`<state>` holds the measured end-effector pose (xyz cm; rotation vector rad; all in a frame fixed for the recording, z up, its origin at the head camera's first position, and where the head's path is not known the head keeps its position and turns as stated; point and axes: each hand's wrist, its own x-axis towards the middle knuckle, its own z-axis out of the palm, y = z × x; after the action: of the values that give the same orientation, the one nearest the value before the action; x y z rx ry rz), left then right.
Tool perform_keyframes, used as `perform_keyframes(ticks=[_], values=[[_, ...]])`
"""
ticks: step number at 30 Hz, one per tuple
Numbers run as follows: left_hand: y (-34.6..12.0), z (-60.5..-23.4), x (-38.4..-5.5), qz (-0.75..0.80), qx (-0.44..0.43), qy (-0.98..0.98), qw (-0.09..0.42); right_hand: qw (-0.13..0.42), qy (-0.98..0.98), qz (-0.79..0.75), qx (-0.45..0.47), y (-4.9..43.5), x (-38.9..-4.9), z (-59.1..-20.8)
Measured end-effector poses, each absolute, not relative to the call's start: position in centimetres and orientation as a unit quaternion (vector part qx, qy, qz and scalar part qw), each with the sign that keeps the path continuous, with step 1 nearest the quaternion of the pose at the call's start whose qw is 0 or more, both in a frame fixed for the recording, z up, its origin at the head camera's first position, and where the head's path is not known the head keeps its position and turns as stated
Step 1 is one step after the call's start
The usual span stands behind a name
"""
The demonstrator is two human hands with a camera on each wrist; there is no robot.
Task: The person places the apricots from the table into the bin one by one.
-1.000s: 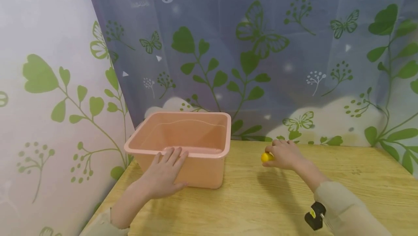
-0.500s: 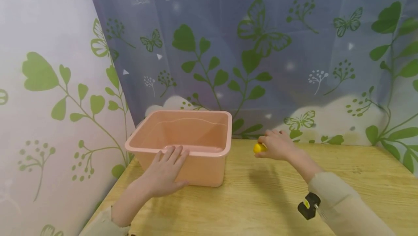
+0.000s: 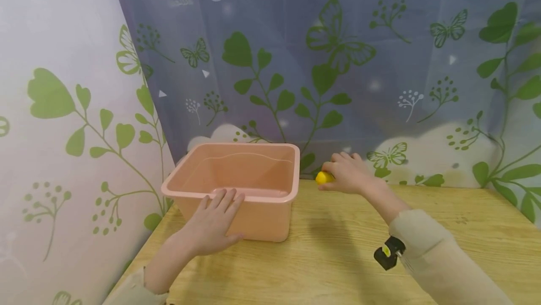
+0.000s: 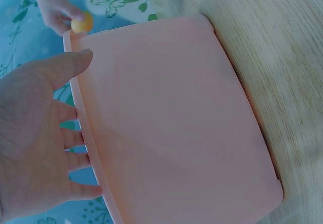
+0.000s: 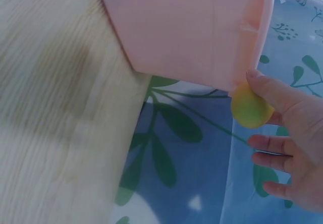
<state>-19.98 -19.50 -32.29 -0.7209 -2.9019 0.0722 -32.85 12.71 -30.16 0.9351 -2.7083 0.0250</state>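
Note:
A pink plastic basin (image 3: 262, 220), roughly rectangular, stands on the wooden table. My left hand (image 3: 213, 225) rests at its near side, fingers straight across the rim; in the left wrist view the thumb lies over the outer wall. To the right of the basin, above the table, my right hand (image 3: 348, 172) pinches a small yellow rounded thing (image 3: 324, 178), smooth and ball-like. In the right wrist view, thumb and forefinger grip this yellow thing (image 5: 250, 108) while the other fingers stay off it. Its far side is hidden by the hand.
A blue cloth (image 3: 270, 61) printed with leaves and butterflies hangs behind the table (image 3: 422, 234). A pale printed cloth (image 3: 63, 155) hangs along the left side. A black device (image 3: 389, 252) sits by the right sleeve.
My right hand has moved left and upward in the head view, bringing the yellow thing nearer the basin. The left hand and the basin have stayed in place.

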Motion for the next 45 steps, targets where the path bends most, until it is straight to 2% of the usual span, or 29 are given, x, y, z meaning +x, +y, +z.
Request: perform_keyframes(ticks=[23,32,45], values=[[-19.5,-32.5,-20.1,0.028,-0.243,-0.966,0.081,0.132,-0.930,0.019,0.342,8.5,-32.5,-27.0],[-19.6,-32.6,-20.0,0.023,-0.246,-0.965,0.084,0.099,-0.933,-0.004,0.345,5.8,-32.3,-27.0],[-19.8,-32.9,-20.1,0.023,-0.249,-0.963,0.100,0.095,-0.927,-0.025,0.361,2.6,-31.7,-27.8]])
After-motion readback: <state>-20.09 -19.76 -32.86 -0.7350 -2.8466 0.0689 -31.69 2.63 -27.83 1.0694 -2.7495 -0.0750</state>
